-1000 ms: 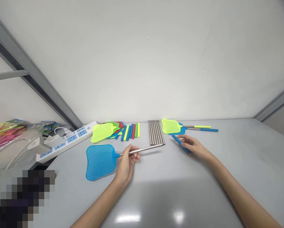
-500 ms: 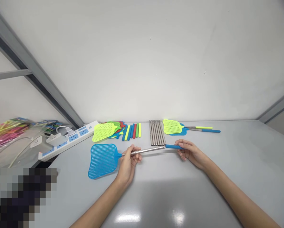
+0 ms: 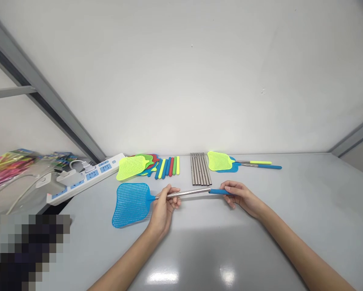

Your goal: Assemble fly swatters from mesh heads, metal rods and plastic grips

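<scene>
My left hand (image 3: 165, 206) is closed around the metal rod of a blue fly swatter (image 3: 132, 204), near the neck of its mesh head. The metal rod (image 3: 192, 192) points right, slightly raised. Between the fingers of my right hand (image 3: 237, 193) is a blue handle grip (image 3: 217, 191). Its left end meets the rod's right tip, a little below the rod's line; whether the tip is inside it I cannot tell. Behind the rod lies a row of several metal tubes (image 3: 200, 169). Several coloured handle grips (image 3: 168, 167) lie left of them.
Loose swatter heads (image 3: 131, 167) are piled at the back left. Two swatters with handles, one yellow (image 3: 219, 161) and one blue (image 3: 269, 166), lie at the back right. A white power strip (image 3: 87, 180) with plugs and bagged colourful items (image 3: 11, 169) occupy the left side.
My right hand has shifted slightly left and down with the blue grip, whose end now sits lower against the rod's tip. My left hand stays nearly still.
</scene>
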